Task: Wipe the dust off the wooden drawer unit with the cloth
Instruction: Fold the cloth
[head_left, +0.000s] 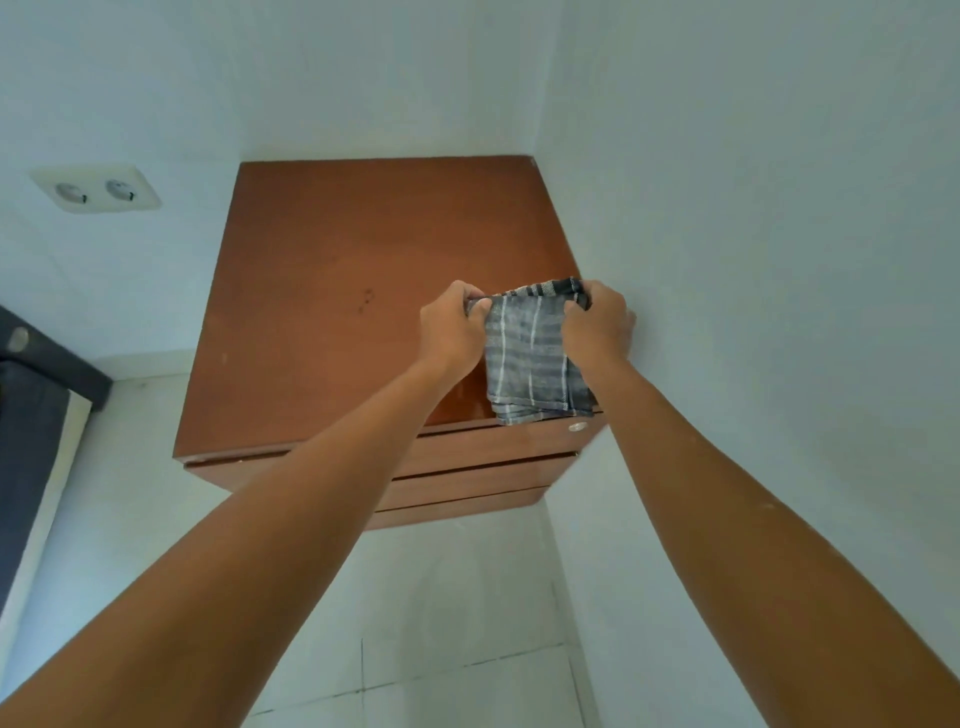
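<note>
1. Wooden drawer unit (337, 291) — a reddish-brown cabinet set into a room corner, its back against one white wall (363, 78) and its right side against the other. At least three drawer fronts show below the top's front edge, and a small round fitting (577, 427) sits on the uppermost one.

2. Cloth (530, 358) — grey with pale stripes, folded. It hangs from both hands over the near right corner of the top, and its lower hem reaches the front edge. Whether it touches the wood cannot be told.

3. Left hand (452, 327) — fingers curled, pinching the cloth's upper left corner.

4. Right hand (597, 322) — fingers curled round the upper right corner, close to the side wall.

5. Reason for the hold, as a judgement: two corner grips keep the fabric spread, probably to refold or flatten it into a pad before wiping.

6. Surface condition — the top looks dull, with a few small dark specks (366, 301) near the middle. Wiping seems hardly begun.

7. Edges and room: the right and back edges meet walls, so strokes there must stop short. The left and front edges are free, over pale floor tiles (441, 623), and most of the top lies bare to the left of the hands.

8. Surroundings — a double wall socket (96, 189) at left and dark furniture (31, 395) at the far left, well apart from the cabinet.
</note>
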